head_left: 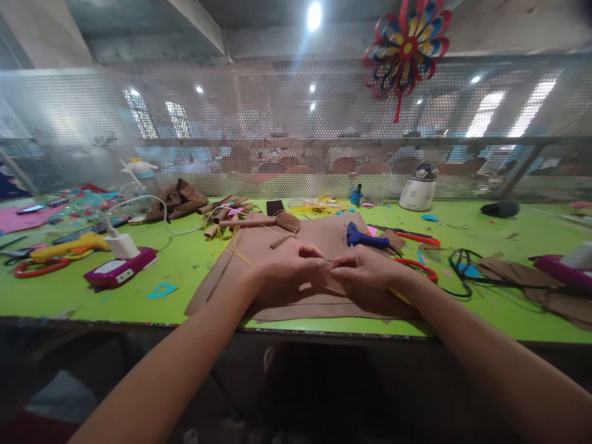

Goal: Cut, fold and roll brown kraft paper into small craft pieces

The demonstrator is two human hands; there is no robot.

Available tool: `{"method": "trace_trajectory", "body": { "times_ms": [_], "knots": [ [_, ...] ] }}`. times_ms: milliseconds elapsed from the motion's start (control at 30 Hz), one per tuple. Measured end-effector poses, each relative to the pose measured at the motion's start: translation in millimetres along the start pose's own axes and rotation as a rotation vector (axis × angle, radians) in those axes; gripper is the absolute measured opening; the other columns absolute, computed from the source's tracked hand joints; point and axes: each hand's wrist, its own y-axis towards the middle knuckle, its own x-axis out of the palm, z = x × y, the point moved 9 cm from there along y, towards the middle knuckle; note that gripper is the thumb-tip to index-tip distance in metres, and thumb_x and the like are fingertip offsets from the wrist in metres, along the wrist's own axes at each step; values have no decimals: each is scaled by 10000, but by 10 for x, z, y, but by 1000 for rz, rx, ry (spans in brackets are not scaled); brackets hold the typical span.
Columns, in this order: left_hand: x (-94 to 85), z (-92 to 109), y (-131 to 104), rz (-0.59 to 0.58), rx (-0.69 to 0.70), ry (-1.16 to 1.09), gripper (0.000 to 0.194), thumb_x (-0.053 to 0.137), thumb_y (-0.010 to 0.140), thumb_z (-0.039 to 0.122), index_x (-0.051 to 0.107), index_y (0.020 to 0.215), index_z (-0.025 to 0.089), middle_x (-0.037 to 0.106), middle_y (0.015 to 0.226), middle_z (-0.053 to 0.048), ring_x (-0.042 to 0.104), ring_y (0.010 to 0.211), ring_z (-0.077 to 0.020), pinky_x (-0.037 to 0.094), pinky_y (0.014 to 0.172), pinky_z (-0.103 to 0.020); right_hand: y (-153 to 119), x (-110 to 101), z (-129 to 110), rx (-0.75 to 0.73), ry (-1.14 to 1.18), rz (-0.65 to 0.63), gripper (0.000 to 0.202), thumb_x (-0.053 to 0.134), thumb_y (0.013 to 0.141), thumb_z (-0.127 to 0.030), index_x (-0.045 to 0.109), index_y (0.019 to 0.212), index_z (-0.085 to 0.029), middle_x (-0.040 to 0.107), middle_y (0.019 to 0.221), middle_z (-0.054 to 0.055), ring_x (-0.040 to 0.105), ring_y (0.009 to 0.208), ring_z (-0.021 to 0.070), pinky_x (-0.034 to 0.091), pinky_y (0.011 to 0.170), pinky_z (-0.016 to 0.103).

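Note:
Over brown paper sheets [277, 313] near the front of the green table, my left hand [291, 268] and my right hand [367, 268] meet fingertip to fingertip. Both are closed in a pinch. Whatever lies between the fingertips is small and too hidden to name. Just beyond my left hand are a pleated brown paper fan [287, 221] and a thin brown paper roll [282, 241]. A blue glue gun [367, 237] rests behind my right hand. Red-handled scissors [419, 266] lie beside my right wrist, partly covered by it.
Brown paper rolls [231, 213] with yellow string lie at the back left. A purple power strip [121, 269] with a white charger sits at left, near yellow-handled scissors [69, 246]. A white bottle [419, 187] stands behind, before a perforated screen [296, 123]. Black cable [462, 271] coils at right.

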Motion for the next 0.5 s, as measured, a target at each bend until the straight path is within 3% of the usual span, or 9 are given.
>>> {"method": "trace_trajectory", "body": {
  "times_ms": [100, 267, 500],
  "knots": [
    [119, -3, 3, -72, 58, 183, 174, 607, 732, 266, 686, 810, 132, 650, 741, -32, 548, 684, -136, 394, 634, -244, 28, 57, 19, -12, -92, 4, 272, 495, 844, -331, 681, 872, -135, 644, 750, 30, 532, 682, 146, 404, 627, 243],
    [122, -37, 42, -47, 139, 479, 136, 573, 727, 205, 688, 763, 141, 633, 693, -12, 527, 658, -132, 358, 595, -230, 70, 100, -8, -67, -223, 96, 226, 524, 831, -280, 703, 836, -142, 658, 738, 59, 551, 674, 151, 403, 624, 245],
    [127, -123, 38, -128, 114, 521, 141, 570, 732, 206, 683, 790, 145, 615, 652, 4, 493, 601, -115, 331, 555, -217, 68, 152, -69, -124, -376, 162, 184, 520, 844, -209, 691, 815, -150, 648, 771, 67, 550, 658, 137, 380, 615, 239]
  ]
}}
